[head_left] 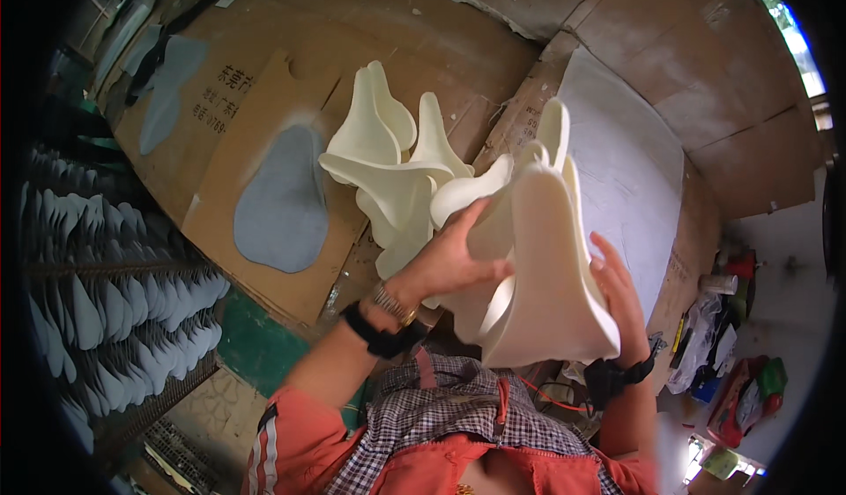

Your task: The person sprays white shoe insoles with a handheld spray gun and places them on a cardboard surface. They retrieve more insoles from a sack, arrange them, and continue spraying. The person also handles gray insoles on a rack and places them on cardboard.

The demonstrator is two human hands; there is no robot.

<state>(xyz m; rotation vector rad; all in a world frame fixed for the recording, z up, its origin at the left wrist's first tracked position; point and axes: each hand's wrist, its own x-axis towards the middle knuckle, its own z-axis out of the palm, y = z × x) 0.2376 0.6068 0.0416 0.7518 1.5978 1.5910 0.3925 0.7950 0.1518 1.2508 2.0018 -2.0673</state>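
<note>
From my remote seat, both hands are at the bunch of curved, cream-coloured, foam-like shells [555, 275], just off centre toward 4 o'clock, wide ends toward me. The left hand [441, 266] has thumb and fingers apart with a shell between them; the right hand [621, 297] lies along the bunch's right edge, fingers extended. Its thumb is hidden, so I cannot tell whether it grips or only braces.

A loose pile of matching cream shells [401, 173] sits at 12 o'clock on the cardboard-covered brown desk [264, 32], near the left hand. At 9 o'clock lies a blue-grey, pear-shaped flat patch [282, 204]; at 2 o'clock, a broad whitish sheet [617, 142].

The shells look thin and bendy, so I'd use light, even pressure from both sides, line up the narrow tips, and keep the flared rims from folding or snagging on the pile.
</note>
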